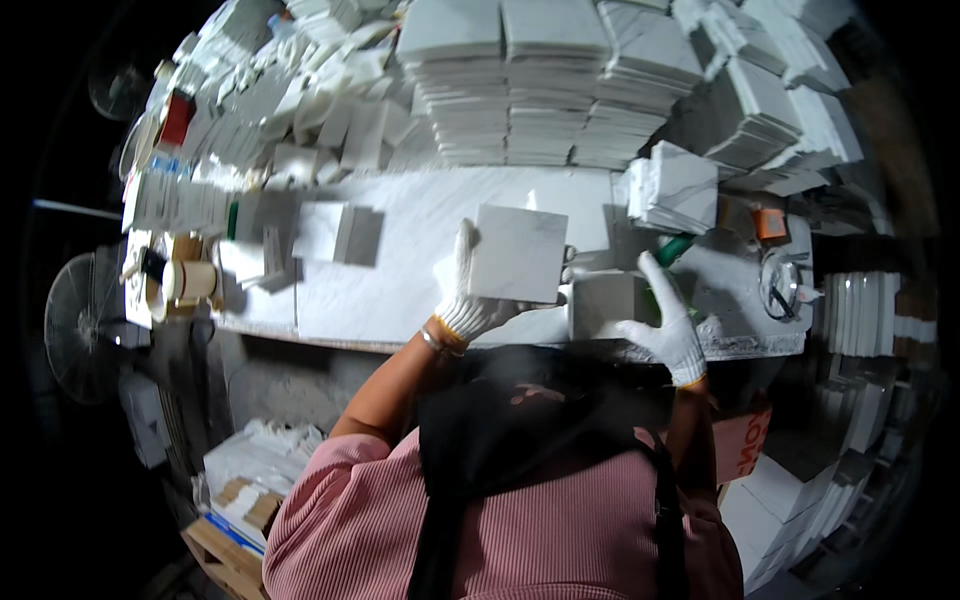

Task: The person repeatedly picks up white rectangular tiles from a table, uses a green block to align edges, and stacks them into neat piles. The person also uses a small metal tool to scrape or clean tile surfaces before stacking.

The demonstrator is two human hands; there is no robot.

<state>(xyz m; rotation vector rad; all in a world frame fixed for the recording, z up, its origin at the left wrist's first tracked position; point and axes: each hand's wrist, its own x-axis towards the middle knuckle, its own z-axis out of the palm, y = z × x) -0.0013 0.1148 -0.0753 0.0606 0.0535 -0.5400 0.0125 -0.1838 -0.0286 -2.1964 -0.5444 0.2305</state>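
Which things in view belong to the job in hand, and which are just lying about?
Likely part of the job:
square white tile, held in left hand
shaded square block, beside open right hand
tile stacks at the back, probably

Likely just lying about:
orange item, right
cream cylinder, left
red item, far left

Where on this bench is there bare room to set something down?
Between the small tile stack and your left hand, the white bench is bare. Crowded: behind, tall tile stacks; right, another stack and the orange item.
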